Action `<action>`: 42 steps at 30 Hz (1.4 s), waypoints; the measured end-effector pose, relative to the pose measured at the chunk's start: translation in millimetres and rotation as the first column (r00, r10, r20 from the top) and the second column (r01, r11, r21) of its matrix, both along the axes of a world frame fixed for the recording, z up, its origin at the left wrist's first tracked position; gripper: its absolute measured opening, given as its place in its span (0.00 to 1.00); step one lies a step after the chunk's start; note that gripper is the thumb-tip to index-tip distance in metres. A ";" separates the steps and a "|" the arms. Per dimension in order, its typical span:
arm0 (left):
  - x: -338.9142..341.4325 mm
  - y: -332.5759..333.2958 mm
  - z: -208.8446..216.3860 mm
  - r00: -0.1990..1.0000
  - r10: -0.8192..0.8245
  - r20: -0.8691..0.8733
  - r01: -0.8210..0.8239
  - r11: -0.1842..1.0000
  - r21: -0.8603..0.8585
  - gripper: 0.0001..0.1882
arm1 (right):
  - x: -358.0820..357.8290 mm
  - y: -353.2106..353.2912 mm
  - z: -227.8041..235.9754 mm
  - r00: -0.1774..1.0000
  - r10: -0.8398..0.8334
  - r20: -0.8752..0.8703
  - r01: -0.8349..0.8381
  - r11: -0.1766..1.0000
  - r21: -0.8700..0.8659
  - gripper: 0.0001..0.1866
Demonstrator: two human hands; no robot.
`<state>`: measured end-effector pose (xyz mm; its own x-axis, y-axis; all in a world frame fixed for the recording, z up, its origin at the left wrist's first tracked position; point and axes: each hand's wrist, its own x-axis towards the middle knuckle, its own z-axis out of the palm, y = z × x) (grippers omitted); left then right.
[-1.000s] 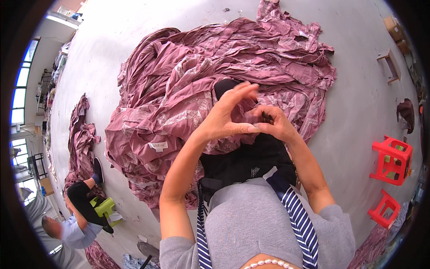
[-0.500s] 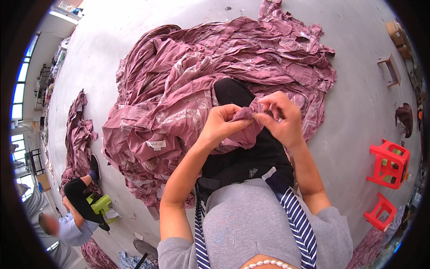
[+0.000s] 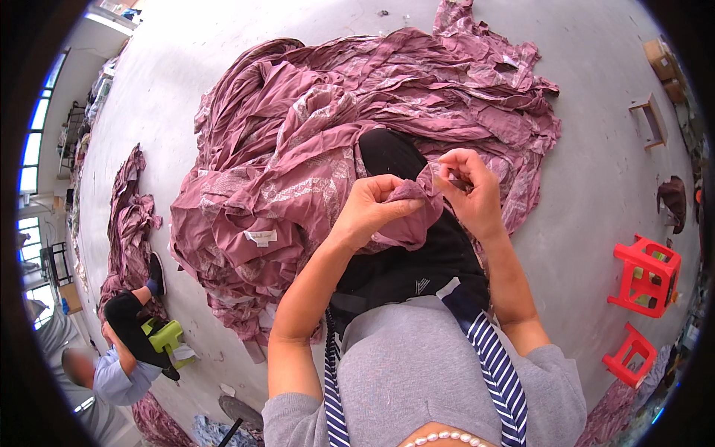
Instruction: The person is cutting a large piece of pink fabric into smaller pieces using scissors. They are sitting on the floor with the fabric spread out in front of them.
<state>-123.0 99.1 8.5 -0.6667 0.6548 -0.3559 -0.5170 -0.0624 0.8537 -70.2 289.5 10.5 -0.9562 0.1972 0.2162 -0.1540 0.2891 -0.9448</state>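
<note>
In the head view, the person's left hand [image 3: 370, 207] is closed around a bunched fold of mauve cloth [image 3: 408, 216], thumb and fingers pinching it just above the lap. The right hand [image 3: 468, 192] is held just beside it, fingers curled narrow on the cloth's upper edge; something small may be pinched between its fingertips, but it is too small to tell. The two hands are close together, nearly touching, in the middle of the picture, with the held fold hanging down between them over the person's black trousers [image 3: 406, 264].

The fold is part of a large heap of mauve garments [image 3: 313, 141] that spreads across the grey concrete floor [image 3: 596, 194] from the near left to the far right, reaching up to the person's knees. A white label [image 3: 261, 237] shows on one garment at the near left side of the heap.

At the left, well apart, lies a smaller pile of the same cloth [image 3: 128, 223]. Near it, at the near left, another person [image 3: 112, 365] sits low on a green stool [image 3: 167, 337]. At the right stand two red plastic stools [image 3: 645, 274], one nearer than the other, and farther off a small wooden stool [image 3: 649, 119].
</note>
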 end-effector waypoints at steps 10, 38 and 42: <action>-2.1 1.7 -0.7 0.997 0.019 -0.069 -0.021 0.999 -0.032 0.08 | 17.2 -5.7 2.0 0.998 0.027 0.050 -0.037 0.979 0.199 0.14; -5.2 -18.6 11.4 0.986 -0.094 -0.140 0.079 0.991 -0.107 0.10 | -5.2 16.0 -13.4 0.830 0.505 0.236 -0.390 0.829 -0.402 0.14; 0.2 -28.5 5.7 0.856 -0.016 -0.517 -0.136 0.957 -0.255 0.06 | 2.4 19.6 -3.6 0.963 0.259 0.079 -0.269 0.948 0.171 0.12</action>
